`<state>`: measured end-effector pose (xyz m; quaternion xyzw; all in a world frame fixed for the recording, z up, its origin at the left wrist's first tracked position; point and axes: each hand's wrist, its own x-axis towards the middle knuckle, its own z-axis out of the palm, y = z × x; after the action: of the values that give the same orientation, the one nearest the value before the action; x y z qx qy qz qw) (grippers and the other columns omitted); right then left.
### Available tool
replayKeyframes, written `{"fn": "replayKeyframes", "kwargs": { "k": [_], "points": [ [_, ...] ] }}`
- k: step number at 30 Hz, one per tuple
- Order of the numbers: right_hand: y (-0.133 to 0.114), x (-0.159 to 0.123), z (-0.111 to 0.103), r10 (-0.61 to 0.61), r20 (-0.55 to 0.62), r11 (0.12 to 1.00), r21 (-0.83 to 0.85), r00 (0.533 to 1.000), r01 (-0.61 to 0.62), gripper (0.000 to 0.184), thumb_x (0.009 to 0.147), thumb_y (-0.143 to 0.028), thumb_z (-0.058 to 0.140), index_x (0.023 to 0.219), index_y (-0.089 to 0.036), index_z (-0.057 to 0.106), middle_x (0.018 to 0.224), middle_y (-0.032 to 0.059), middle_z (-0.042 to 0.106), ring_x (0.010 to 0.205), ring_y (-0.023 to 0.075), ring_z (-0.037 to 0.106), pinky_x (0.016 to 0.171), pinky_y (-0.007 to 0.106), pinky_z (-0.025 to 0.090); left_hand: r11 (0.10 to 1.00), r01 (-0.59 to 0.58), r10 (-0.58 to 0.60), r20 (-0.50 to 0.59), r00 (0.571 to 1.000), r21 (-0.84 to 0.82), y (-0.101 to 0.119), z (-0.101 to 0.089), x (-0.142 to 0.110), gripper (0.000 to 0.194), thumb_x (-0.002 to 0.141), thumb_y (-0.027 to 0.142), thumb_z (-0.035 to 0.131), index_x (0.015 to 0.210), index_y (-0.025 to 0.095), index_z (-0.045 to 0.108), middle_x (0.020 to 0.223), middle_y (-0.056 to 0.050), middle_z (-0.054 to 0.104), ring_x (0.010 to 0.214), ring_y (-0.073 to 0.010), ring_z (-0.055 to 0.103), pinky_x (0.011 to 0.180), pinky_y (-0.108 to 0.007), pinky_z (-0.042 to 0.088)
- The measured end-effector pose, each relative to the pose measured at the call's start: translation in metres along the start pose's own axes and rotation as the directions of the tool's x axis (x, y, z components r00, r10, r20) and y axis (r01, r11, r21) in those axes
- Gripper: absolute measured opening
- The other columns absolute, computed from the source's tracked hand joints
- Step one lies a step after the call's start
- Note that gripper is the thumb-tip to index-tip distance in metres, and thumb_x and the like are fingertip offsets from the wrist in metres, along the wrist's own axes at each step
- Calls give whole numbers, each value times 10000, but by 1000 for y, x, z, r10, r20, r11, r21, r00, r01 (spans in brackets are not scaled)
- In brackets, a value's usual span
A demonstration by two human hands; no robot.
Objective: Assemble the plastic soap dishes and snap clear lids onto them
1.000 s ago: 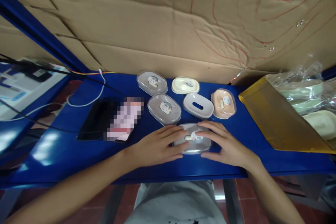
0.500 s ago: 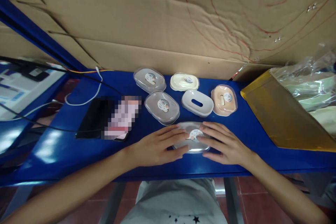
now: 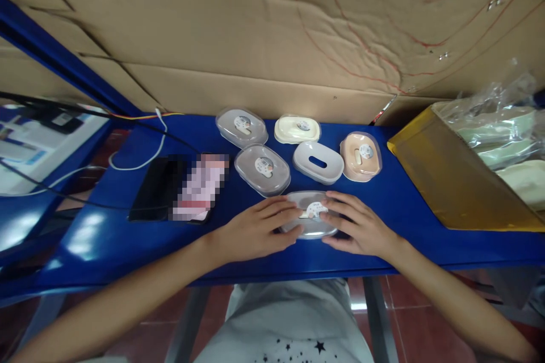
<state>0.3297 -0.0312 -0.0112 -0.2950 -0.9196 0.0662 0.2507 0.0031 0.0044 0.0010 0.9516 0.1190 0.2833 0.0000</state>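
Note:
A grey oval soap dish with a clear lid and a round white sticker lies on the blue table in front of me. My left hand grips its left end, fingers over the lid and thumb along the near side. At the right end my right hand holds it the same way, fingers spread across the lid. The fingers cover both ends of the dish. Just behind are a lidded grey soap dish and a white soap dish with a dark oval slot, its inside facing up.
Farther back sit another lidded grey dish, a cream one and a peach one. A carton with plastic-wrapped pale dishes stands right. Left lie a blurred-out phone and a white cable. Cardboard walls the back.
The view has shifted slightly. Both hands stay on the grey soap dish, and the fingers of my right hand have shifted a little on the lid. The other dishes stay put.

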Motion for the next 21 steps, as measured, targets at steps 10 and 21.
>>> {"fn": "replayKeyframes", "kwargs": {
  "k": [10,21],
  "points": [
    [48,57,-46,234,-34,963,-133,972,-236,446,1103,-476,578,1507,-298,636,1542,110,676,1464,356,599,1235,617,449,999,36,-36,-10,999,22,-4,-2,1,230,999,183,759,1222,194,702,1279,-106,750,1265,-252,693,1195,-484,570],
    [87,25,-33,512,-209,779,-297,833,-553,529,1095,-595,515,1504,-274,613,1628,191,566,1479,412,555,1148,641,444,996,74,-75,-20,997,-46,-11,-16,-7,335,1000,299,771,1300,202,657,1364,-132,702,1286,-288,671,1172,-498,578]
  ]
}}
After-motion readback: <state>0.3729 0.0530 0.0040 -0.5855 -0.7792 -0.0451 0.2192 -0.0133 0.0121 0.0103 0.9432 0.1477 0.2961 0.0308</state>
